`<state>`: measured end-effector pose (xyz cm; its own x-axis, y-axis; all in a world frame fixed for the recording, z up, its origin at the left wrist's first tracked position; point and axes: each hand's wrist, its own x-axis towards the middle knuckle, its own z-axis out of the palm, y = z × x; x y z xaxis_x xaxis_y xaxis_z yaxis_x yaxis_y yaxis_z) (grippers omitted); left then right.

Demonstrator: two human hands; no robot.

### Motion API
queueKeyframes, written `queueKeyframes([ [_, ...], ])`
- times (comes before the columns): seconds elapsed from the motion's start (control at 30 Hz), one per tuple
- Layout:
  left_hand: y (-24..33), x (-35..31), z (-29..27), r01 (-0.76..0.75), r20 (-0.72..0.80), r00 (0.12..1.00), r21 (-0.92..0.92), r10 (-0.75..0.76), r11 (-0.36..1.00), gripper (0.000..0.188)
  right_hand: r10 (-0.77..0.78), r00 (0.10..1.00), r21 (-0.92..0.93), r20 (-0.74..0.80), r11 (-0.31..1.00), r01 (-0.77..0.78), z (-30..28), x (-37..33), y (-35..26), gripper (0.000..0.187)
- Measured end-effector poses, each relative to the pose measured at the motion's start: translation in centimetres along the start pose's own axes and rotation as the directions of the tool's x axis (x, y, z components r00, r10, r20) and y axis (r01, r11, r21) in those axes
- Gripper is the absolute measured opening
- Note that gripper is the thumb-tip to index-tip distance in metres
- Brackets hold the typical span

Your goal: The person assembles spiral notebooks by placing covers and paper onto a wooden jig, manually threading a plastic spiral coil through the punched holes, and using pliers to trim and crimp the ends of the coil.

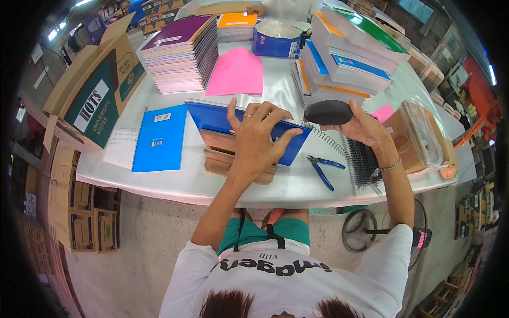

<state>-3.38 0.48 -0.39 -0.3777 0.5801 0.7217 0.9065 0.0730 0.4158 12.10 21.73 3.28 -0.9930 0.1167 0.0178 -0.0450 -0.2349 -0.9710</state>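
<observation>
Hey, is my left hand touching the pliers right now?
Apart. The head view shows your left hand on the upright notebook, with bare table showing between that notebook and the pliers.

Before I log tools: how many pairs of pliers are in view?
1: the blue pliers, between the blue notebook in the left hand and the black coils. Others may be hidden.

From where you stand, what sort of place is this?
Probably a notebook-binding workshop: black spiral coils lie on the worktable, a tall stack of purple-topped notebooks stands toward its far side, and cardboard cartons are piled on the floor at left.
</observation>
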Motion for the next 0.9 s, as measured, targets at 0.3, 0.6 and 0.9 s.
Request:
queueKeyframes([
  [0.3,0.1,0.0,-0.4,0.035,0.037,0.999,0.009,-0.035,0.999,0.027,-0.151,0.969,0.009,0.194,0.988,0.152,0.4,0.1,-0.7,0.072],
  [0.6,0.3,-0.1,-0.3,0.053,0.019,0.998,0.017,-0.054,0.998,0.028,0.059,0.989,-0.596,-0.134,0.793,-0.128,1.2,0.5,-0.4,0.062],
  [0.9,0.5,0.2,0.6,0.045,-0.004,0.999,0.093,-0.045,0.995,0.03,-0.138,0.978,-0.853,-0.154,0.518,-0.061,1.1,0.2,0.1,0.042],
])
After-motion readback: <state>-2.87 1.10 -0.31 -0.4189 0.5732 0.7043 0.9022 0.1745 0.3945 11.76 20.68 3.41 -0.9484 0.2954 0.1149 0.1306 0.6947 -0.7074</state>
